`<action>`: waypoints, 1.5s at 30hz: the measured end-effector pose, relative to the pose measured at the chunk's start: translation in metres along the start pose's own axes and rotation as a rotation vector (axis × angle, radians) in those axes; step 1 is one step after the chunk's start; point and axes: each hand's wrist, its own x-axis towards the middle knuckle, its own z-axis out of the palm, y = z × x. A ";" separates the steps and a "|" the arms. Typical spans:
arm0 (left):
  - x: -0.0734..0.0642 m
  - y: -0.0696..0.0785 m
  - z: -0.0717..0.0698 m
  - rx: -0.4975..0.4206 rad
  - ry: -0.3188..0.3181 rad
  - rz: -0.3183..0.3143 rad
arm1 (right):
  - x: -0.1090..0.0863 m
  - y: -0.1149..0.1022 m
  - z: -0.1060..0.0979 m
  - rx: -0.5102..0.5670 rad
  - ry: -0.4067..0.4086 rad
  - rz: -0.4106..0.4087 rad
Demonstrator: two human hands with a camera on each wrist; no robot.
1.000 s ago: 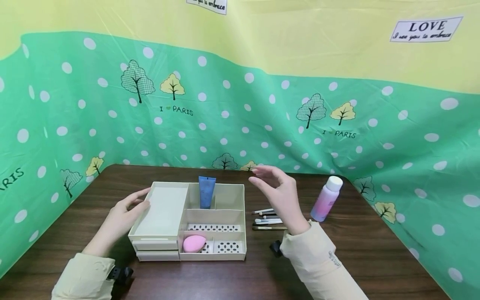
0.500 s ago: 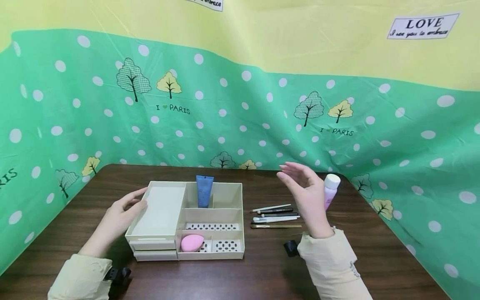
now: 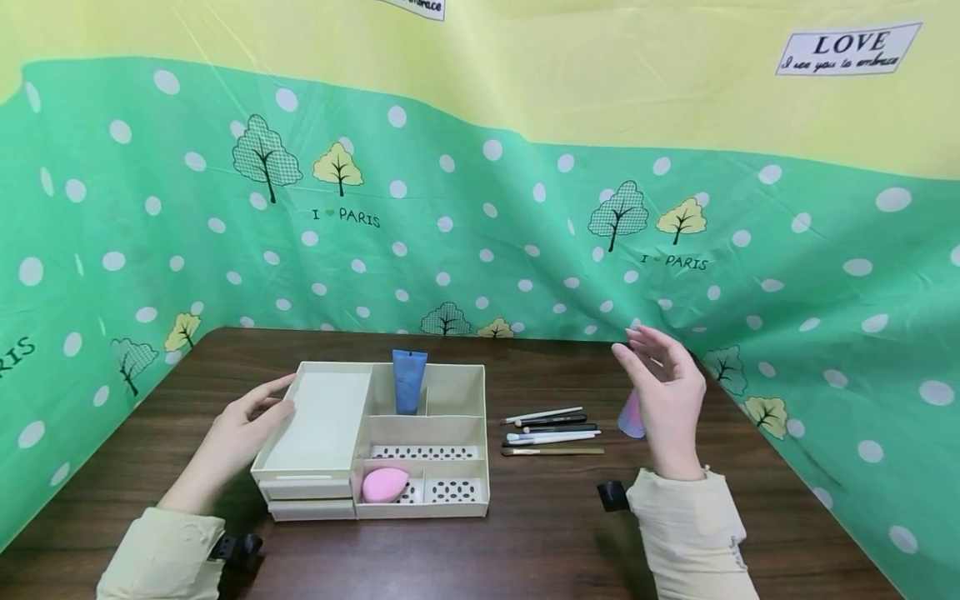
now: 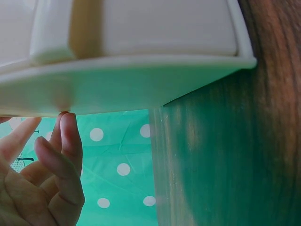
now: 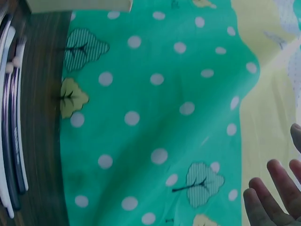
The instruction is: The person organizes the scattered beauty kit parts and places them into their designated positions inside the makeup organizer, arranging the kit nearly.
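Observation:
A cream desktop organizer (image 3: 318, 421) stands left of the middle in the head view. My left hand (image 3: 236, 437) touches its left side; in the left wrist view, the fingertips (image 4: 68, 120) meet the wall's edge. Standing in a back compartment is a blue squeeze tube (image 3: 408, 385). A pink makeup sponge (image 3: 385, 485) lies in the front one. My right hand (image 3: 669, 404), fingers loosely curved and holding nothing, is raised at the right. Behind it a pink and lilac bottle (image 3: 632, 415) is mostly hidden.
Several makeup brushes (image 3: 555, 437) lie side by side on the dark wood table (image 3: 525, 550), between organizer and bottle. Two drawers (image 3: 311, 498) form the organizer's front left. A green and yellow patterned cloth (image 3: 480, 200) hangs behind the table.
My right hand has moved right, from over the brushes to in front of the bottle, uncovering the brushes. My left hand stays at the organizer's side.

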 end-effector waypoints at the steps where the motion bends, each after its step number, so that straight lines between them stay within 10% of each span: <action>1: 0.000 0.000 0.000 -0.002 0.000 -0.001 | 0.001 0.001 -0.001 -0.001 0.011 -0.001; 21: 0.000 0.000 0.001 0.007 0.008 0.004 | 0.021 0.035 -0.034 -0.188 0.093 0.213; 45: 0.000 -0.001 0.000 0.026 0.017 0.041 | 0.023 0.088 -0.046 -0.365 -0.031 0.406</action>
